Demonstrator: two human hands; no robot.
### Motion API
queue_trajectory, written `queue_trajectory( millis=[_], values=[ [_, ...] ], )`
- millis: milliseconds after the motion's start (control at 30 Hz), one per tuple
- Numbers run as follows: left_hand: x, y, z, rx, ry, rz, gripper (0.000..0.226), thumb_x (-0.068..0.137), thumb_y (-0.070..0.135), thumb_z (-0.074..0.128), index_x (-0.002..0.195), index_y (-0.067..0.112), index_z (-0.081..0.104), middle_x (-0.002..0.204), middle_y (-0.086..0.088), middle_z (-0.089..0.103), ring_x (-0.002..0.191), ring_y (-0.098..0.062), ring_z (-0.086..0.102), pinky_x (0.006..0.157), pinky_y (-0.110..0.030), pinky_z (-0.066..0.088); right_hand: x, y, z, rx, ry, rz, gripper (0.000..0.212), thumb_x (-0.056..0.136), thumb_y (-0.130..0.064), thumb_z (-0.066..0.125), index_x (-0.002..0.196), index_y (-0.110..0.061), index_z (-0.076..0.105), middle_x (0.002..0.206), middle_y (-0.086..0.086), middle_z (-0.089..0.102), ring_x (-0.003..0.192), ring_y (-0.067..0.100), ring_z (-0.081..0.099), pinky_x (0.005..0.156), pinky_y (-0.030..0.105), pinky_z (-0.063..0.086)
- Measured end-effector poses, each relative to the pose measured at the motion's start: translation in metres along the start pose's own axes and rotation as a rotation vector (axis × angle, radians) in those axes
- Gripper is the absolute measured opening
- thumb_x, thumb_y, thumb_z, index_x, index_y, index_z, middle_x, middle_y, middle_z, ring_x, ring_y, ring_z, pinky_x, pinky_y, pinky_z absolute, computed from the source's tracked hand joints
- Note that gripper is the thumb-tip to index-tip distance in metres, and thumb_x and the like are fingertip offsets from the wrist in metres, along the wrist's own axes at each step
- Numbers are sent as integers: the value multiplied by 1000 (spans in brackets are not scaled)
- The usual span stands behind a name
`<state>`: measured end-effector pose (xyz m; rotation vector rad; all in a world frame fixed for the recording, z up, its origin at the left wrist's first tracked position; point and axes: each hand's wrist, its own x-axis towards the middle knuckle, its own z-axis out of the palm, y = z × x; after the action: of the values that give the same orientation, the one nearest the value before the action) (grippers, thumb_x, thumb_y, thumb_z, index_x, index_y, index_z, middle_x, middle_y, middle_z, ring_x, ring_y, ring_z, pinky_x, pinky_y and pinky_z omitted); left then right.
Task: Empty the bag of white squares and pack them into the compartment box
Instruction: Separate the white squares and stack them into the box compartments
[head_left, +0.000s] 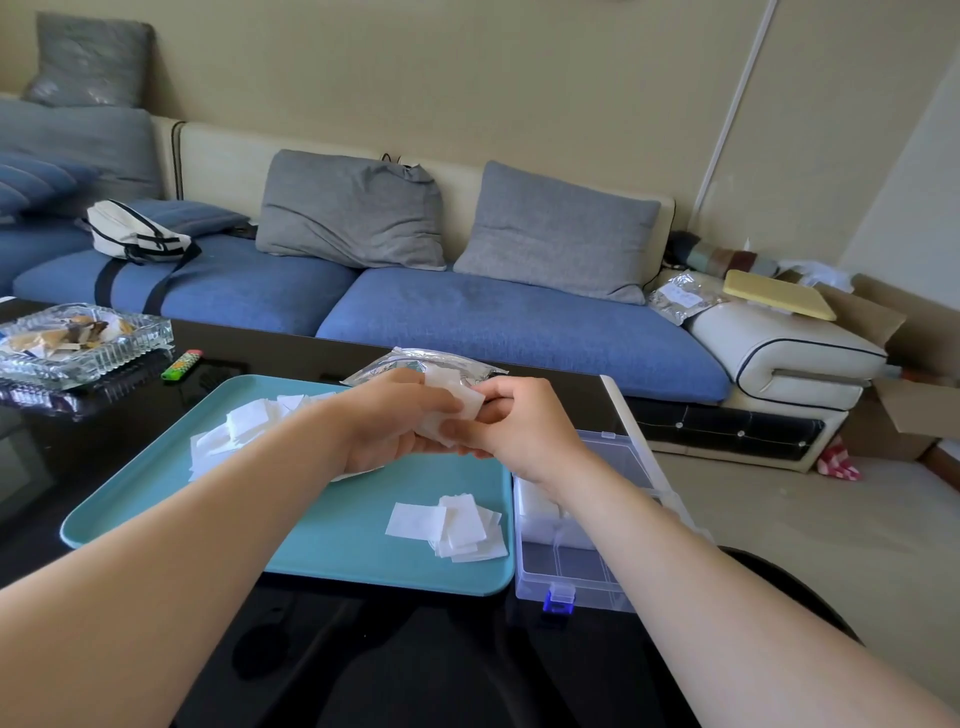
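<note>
Left hand cups a small stack of squares; right hand pinches its edge, over the tray. Squares look thin, light, soft and likely to slide apart, so grip by the edges. Bag lies flat at the far side, contents unclear. Tray holds loose piles far left and near right. Box, right of tray: one compartment packed white, near ones look unfilled.

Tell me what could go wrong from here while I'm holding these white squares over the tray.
The stack of squares is pinched between your left hand and right hand; thin sheets could slip and scatter across the tray. Your right forearm passes over the compartment box, which seems close to the right edge of the table; a nudge might shift it or spill it.
</note>
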<state>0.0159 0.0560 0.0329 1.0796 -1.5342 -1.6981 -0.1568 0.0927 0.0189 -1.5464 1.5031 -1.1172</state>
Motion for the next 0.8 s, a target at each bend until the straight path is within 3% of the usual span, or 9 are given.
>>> queue_trajectory(
  millis=[67, 167, 233, 300, 433, 500, 600, 733, 800],
  values=[
    [-3, 0, 2, -49, -19, -17, 24, 105, 2, 54, 125, -3, 64, 119, -20, 75, 108, -36, 74, 99, -50, 59, 1, 0, 1, -125, 31, -87, 61, 65, -33, 102, 118, -23, 72, 94, -3, 78, 82, 15, 76, 76, 33, 62],
    [-8, 3, 5, -43, 3, -26, 16, 104, -2, 53, 113, 1, 65, 95, -14, 79, 80, -24, 78, 65, -38, 61, -3, -3, 5, -318, 5, -229, 102, 52, -39, 105, 140, -38, 54, 123, -13, 54, 116, 11, 59, 95, 27, 56],
    [-9, 3, 5, -12, 6, -32, 15, 102, -1, 55, 114, 0, 64, 92, -17, 78, 77, -26, 77, 65, -39, 62, -4, -1, 8, -435, -26, -269, 117, 49, -45, 104, 149, -44, 43, 133, -8, 38, 133, 18, 43, 109, 34, 48],
    [-7, 2, 5, 10, -16, -38, 21, 99, 1, 60, 120, 1, 65, 100, -17, 77, 88, -28, 76, 87, -47, 62, -2, 4, 10, -544, -10, -305, 113, 52, -51, 99, 150, -42, 44, 135, -6, 37, 132, 20, 40, 112, 37, 44],
    [-3, 0, 5, 65, -1, -57, 15, 94, 3, 67, 109, 3, 71, 102, -15, 76, 96, -27, 72, 104, -52, 55, -2, 5, 12, -546, 52, -345, 77, 58, -55, 90, 127, -34, 63, 121, -8, 52, 112, 14, 56, 95, 40, 55],
    [-3, 1, 6, 39, 1, -57, 13, 94, 4, 69, 107, 4, 71, 104, -16, 74, 96, -27, 70, 101, -51, 57, -3, 3, 12, -590, 93, -349, 66, 60, -58, 86, 118, -31, 66, 115, -10, 56, 103, 15, 60, 86, 41, 58],
    [-1, 1, 6, 14, 8, -59, 14, 93, 7, 74, 106, 4, 69, 102, -16, 72, 88, -26, 70, 84, -42, 62, -6, 2, 10, -615, 107, -400, 77, 64, -58, 87, 131, -32, 60, 125, -10, 60, 108, 17, 61, 87, 40, 57],
    [-3, 1, 9, 33, -5, -45, 8, 94, 6, 71, 101, 5, 68, 96, -14, 73, 92, -25, 70, 101, -51, 57, -7, 0, 12, -539, 96, -470, 58, 68, -46, 88, 117, -30, 63, 114, -11, 64, 100, 17, 61, 84, 42, 57],
    [-3, 1, 10, 67, -6, -42, 9, 96, 3, 64, 89, 7, 68, 83, -10, 72, 84, -24, 71, 97, -50, 59, -6, 0, 15, -520, 72, -474, 55, 68, -46, 87, 114, -27, 63, 110, -10, 66, 98, 17, 62, 84, 42, 57]
  ],
)
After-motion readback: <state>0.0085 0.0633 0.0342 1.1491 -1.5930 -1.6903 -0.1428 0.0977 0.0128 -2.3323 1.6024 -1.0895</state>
